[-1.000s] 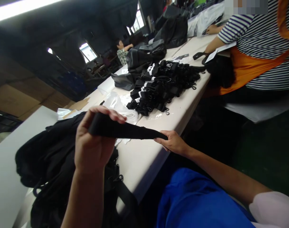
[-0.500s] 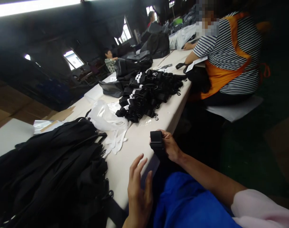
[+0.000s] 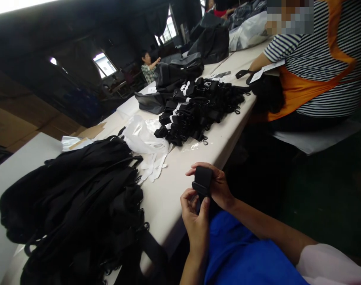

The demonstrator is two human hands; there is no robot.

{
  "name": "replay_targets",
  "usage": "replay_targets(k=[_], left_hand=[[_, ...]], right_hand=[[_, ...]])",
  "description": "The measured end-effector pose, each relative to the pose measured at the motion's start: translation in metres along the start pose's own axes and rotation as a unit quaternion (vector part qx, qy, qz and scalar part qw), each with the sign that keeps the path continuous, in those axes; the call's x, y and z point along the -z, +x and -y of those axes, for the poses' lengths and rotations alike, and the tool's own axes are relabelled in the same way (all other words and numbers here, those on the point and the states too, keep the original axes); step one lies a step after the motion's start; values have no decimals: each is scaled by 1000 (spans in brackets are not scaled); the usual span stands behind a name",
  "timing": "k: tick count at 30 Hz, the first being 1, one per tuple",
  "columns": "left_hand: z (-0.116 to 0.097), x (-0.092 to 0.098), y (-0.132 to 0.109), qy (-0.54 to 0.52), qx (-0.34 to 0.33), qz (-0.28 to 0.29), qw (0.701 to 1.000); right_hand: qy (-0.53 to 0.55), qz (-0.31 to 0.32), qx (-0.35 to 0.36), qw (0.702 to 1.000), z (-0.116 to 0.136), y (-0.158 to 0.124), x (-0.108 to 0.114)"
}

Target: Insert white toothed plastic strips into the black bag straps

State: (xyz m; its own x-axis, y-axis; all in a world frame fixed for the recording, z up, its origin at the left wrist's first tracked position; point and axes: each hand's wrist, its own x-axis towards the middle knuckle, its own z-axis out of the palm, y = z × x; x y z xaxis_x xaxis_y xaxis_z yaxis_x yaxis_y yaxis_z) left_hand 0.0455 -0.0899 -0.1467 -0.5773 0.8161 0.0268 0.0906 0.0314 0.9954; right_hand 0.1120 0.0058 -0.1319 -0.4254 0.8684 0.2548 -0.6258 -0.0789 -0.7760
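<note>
While black cloth [image 3: 79, 182] lies heaped on the table [image 3: 159, 202], I see the left hand [image 3: 196, 221] pinching the low end of a folded black strap [image 3: 203, 177], up in the air near the table's edge. It looks light, soft and bendy; I'd grip its flat sides. The right hand [image 3: 222, 189] curls around its back.

A black strap of flat, wide fabric webbing [image 3: 203, 176] is folded into a compact, roughly rectangular bundle. Its broad, smooth, matte face is turned up toward the camera, slightly tilted, and a narrow black bar-like fitting [image 3: 200, 186] crosses it near the lower end. The bundle is held in the right hand [image 3: 221, 189], just off the bench's [image 3: 162, 198] near edge; the left hand's [image 3: 196, 219] thumb meets its lower end, where the folds are hard to make out.
</note>
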Motion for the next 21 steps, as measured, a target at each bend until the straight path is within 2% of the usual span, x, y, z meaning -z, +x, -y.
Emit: replay_targets(k=[2, 5, 7, 8, 10, 12, 14, 16, 19, 21], left_hand=[[5, 1, 2, -26, 32, 25, 999], [9, 8, 0, -4, 70, 118, 991], [6, 15, -3, 0, 94, 167, 981], [3, 19, -4, -1, 97, 170, 981], [-7, 24, -2, 18, 61, 125, 990], [-16, 27, 6, 78, -40, 54, 995], [-20, 26, 15, 130, -135, 17, 982], [-17, 24, 21, 130, -137, 33, 981], [-4, 20, 22, 94, -42, 79, 992], [3, 18, 18, 95, -17, 92, 991]], right_hand=[[-40, 30, 62, 997, 7, 0, -4], [-114, 107, 160, 975, 17, 1, -2], [-140, 113, 172, 969, 19, 2, 3], [-130, 100, 142, 976, 17, 3, 6], [-63, 54, 26, 996, 12, 4, 9], [37, 15, -100, 994, 7, 5, 8], [124, 2, -170, 978, 3, 6, 4], [176, 7, -186, 967, 3, 8, 1], [178, 6, -157, 971, 3, 10, 1], [144, 0, -128, 981, 2, 11, 5]])
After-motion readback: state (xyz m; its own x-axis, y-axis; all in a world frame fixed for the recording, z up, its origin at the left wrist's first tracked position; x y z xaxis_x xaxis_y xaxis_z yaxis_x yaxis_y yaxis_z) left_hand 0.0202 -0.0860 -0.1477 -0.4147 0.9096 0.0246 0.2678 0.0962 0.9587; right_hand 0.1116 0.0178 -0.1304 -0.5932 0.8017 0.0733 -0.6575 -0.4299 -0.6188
